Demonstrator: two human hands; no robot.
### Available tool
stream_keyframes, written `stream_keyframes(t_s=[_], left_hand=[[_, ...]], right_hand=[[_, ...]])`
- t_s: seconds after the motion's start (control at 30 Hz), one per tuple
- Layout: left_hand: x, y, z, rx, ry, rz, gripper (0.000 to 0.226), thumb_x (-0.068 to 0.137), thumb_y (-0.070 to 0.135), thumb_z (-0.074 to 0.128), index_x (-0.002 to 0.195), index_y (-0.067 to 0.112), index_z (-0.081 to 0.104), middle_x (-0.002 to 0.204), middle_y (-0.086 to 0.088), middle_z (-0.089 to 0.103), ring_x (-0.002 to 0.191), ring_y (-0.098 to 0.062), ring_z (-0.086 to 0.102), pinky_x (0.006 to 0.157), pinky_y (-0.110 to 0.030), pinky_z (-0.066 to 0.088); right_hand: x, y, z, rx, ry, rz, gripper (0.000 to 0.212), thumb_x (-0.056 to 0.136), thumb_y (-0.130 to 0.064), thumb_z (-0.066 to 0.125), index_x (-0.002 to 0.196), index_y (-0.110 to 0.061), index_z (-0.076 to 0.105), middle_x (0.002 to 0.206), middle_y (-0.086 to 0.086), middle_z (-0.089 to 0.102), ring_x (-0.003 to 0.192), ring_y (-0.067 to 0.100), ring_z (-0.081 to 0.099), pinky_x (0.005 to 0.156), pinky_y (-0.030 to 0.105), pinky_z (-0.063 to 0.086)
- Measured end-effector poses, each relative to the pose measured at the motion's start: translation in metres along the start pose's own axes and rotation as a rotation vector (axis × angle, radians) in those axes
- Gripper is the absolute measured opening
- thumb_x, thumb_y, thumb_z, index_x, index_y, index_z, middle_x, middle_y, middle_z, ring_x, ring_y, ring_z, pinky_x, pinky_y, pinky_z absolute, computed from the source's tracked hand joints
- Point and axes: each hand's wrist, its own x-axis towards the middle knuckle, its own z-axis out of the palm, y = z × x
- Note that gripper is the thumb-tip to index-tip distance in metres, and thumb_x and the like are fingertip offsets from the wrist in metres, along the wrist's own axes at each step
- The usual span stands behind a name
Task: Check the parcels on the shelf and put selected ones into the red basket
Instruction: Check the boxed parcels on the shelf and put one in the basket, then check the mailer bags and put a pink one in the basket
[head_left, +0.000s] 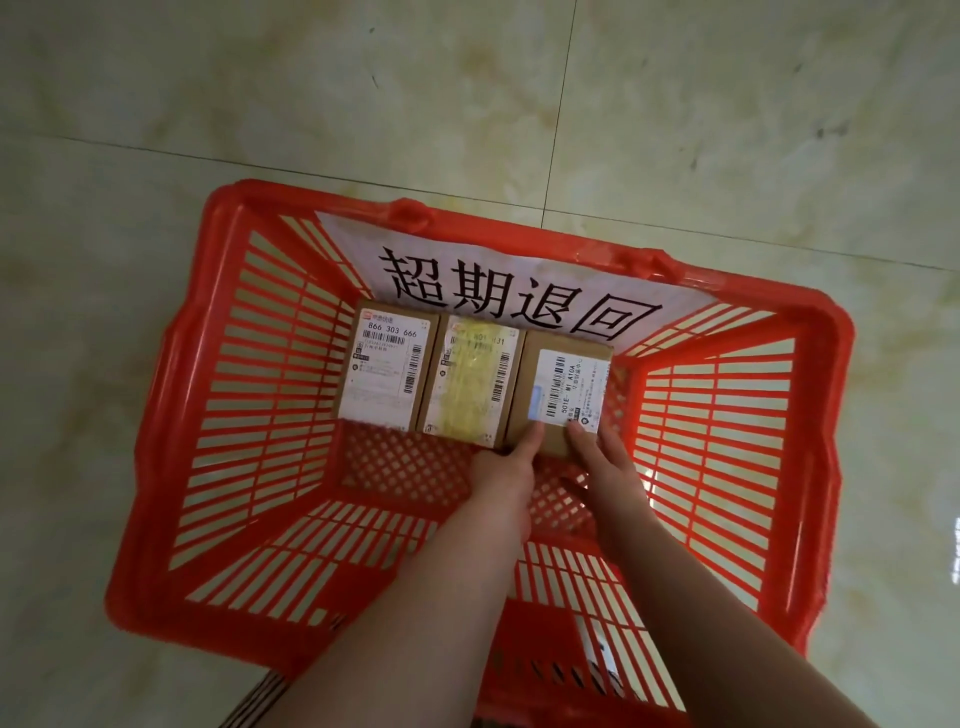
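Observation:
A red slatted basket (249, 395) stands on the floor below me. Three small cardboard parcels lie side by side on its bottom, against the far wall. The left parcel (387, 364) and the middle parcel (470, 384), which has yellow tape, rest untouched. Both my hands reach down into the basket to the right parcel (566, 384). My left hand (511, 467) has its thumb on the parcel's near left corner. My right hand (602, 457) touches its near right edge with the fingertips. How firmly they grip is hard to tell.
A white paper sign (519, 291) with large black characters hangs inside the basket's far wall. The basket's handles (410, 215) lie folded on the far rim. Glossy beige floor tiles (467, 93) surround the basket. A striped object (265, 696) shows at the bottom edge.

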Motion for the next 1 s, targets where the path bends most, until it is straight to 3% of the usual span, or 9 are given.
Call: stream_keyframes(t_s=[0.1, 0.27, 0.4, 0.5, 0.57, 0.63, 0.73, 0.87, 1.0], left_hand=[[-0.011, 0.008, -0.002, 0.11, 0.012, -0.056, 0.078, 0.068, 0.049, 0.08, 0.127, 0.006, 0.053, 0.114, -0.008, 0.065, 0.1, -0.025, 0.064, 0.093, -0.042, 0.054], [-0.079, 0.029, -0.022, 0.231, 0.028, -0.133, 0.062, 0.078, 0.05, 0.072, 0.122, 0.008, 0.055, 0.102, -0.005, 0.066, 0.085, -0.018, 0.063, 0.06, -0.027, 0.049], [-0.186, 0.061, -0.054, 0.092, -0.038, -0.077, 0.029, 0.087, 0.034, 0.067, 0.101, 0.009, 0.061, 0.101, -0.005, 0.066, 0.088, -0.017, 0.063, 0.075, -0.029, 0.052], [-0.274, 0.09, -0.09, -0.052, -0.069, 0.055, 0.017, 0.086, 0.024, 0.066, 0.095, 0.009, 0.066, 0.103, -0.01, 0.069, 0.096, -0.024, 0.066, 0.09, -0.038, 0.053], [-0.337, 0.109, -0.12, -0.156, -0.044, 0.14, 0.017, 0.083, 0.02, 0.069, 0.095, 0.008, 0.067, 0.103, -0.012, 0.07, 0.094, -0.023, 0.067, 0.093, -0.039, 0.053], [-0.404, 0.125, -0.151, -0.252, -0.018, 0.224, 0.013, 0.086, 0.016, 0.067, 0.097, 0.009, 0.067, 0.099, -0.011, 0.07, 0.088, -0.02, 0.066, 0.091, -0.035, 0.054], [-0.507, 0.131, -0.203, -0.432, 0.005, 0.336, 0.017, 0.092, 0.01, 0.06, 0.107, 0.008, 0.065, 0.094, -0.006, 0.07, 0.083, -0.015, 0.065, 0.083, -0.028, 0.053], [-0.623, 0.108, -0.279, -0.664, 0.006, 0.484, 0.026, 0.095, 0.008, 0.055, 0.119, 0.007, 0.061, 0.102, -0.003, 0.069, 0.089, -0.014, 0.064, 0.085, -0.025, 0.052], [-0.705, 0.067, -0.362, -0.886, 0.107, 0.611, 0.013, 0.096, 0.01, 0.053, 0.103, 0.015, 0.063, 0.095, 0.002, 0.069, 0.089, -0.011, 0.061, 0.079, -0.021, 0.051]], right_hand=[[-0.007, -0.006, -0.002, -0.016, 0.003, 0.022, 0.058, 0.089, -0.041, 0.066, 0.143, -0.031, 0.045, 0.126, 0.0, 0.06, 0.102, 0.016, 0.06, 0.085, 0.041, 0.051], [-0.056, -0.022, 0.002, -0.085, 0.121, 0.163, 0.06, 0.084, -0.046, 0.07, 0.132, -0.013, 0.051, 0.107, 0.005, 0.066, 0.096, 0.027, 0.067, 0.087, 0.047, 0.057], [-0.148, -0.066, 0.014, 0.023, 0.106, 0.187, 0.038, 0.091, -0.035, 0.066, 0.117, -0.007, 0.063, 0.103, 0.01, 0.073, 0.095, 0.029, 0.071, 0.088, 0.046, 0.057], [-0.229, -0.119, 0.034, 0.148, -0.063, 0.166, 0.03, 0.091, -0.028, 0.068, 0.11, -0.005, 0.066, 0.1, 0.012, 0.076, 0.096, 0.028, 0.073, 0.091, 0.048, 0.057], [-0.287, -0.159, 0.052, 0.139, -0.2, 0.117, 0.021, 0.093, -0.023, 0.064, 0.106, -0.007, 0.066, 0.091, 0.007, 0.078, 0.083, 0.019, 0.075, 0.075, 0.034, 0.061], [-0.347, -0.196, 0.07, 0.083, -0.323, 0.062, 0.017, 0.096, -0.022, 0.06, 0.106, -0.01, 0.067, 0.096, 0.006, 0.077, 0.087, 0.016, 0.075, 0.067, 0.026, 0.058], [-0.437, -0.23, 0.1, -0.038, -0.457, -0.041, 0.022, 0.096, -0.017, 0.06, 0.115, -0.009, 0.067, 0.11, 0.008, 0.073, 0.106, 0.021, 0.068, 0.08, 0.027, 0.056], [-0.552, -0.24, 0.15, -0.194, -0.659, -0.101, 0.018, 0.096, -0.023, 0.057, 0.108, -0.014, 0.069, 0.105, 0.005, 0.073, 0.096, 0.015, 0.069, 0.083, 0.027, 0.051], [-0.658, -0.217, 0.207, -0.331, -0.845, -0.119, 0.015, 0.096, -0.019, 0.057, 0.107, -0.015, 0.067, 0.098, 0.005, 0.072, 0.09, 0.015, 0.067, 0.082, 0.025, 0.05]])
